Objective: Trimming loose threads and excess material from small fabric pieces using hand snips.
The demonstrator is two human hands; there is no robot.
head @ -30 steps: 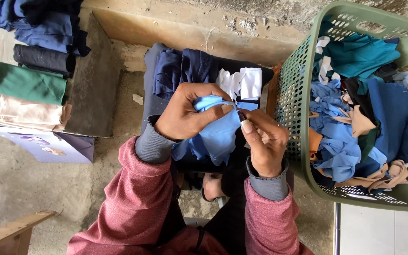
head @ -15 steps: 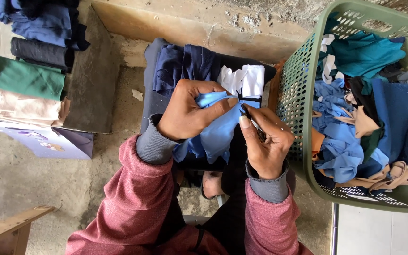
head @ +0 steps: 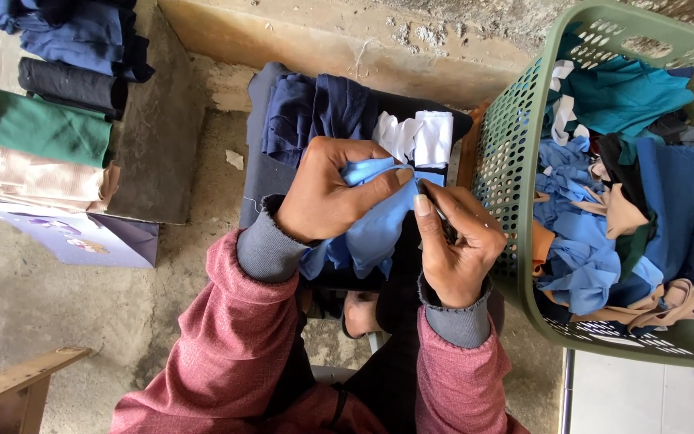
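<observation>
My left hand [head: 327, 193] grips the top of a light blue piece of cloth [head: 375, 229], thumb pressed along its upper edge. My right hand [head: 455, 241] is closed next to it, pinching a small dark tool at the cloth's edge; the tool is mostly hidden by my fingers. The cloth hangs down over my lap. Under my hands lies a pile of dark navy cloth [head: 315, 108] with a white folded piece [head: 419, 137] on top.
A green plastic laundry basket [head: 508, 128] full of blue, teal, tan and black scraps stands at the right. Rolled cloths in navy, black, green [head: 38, 128] and beige lie at the left on a ledge. A wooden piece [head: 10, 386] sits bottom left.
My hands stay together on the blue cloth; the right hand has shifted slightly in toward the cloth's top edge. The view has moved a little.
</observation>
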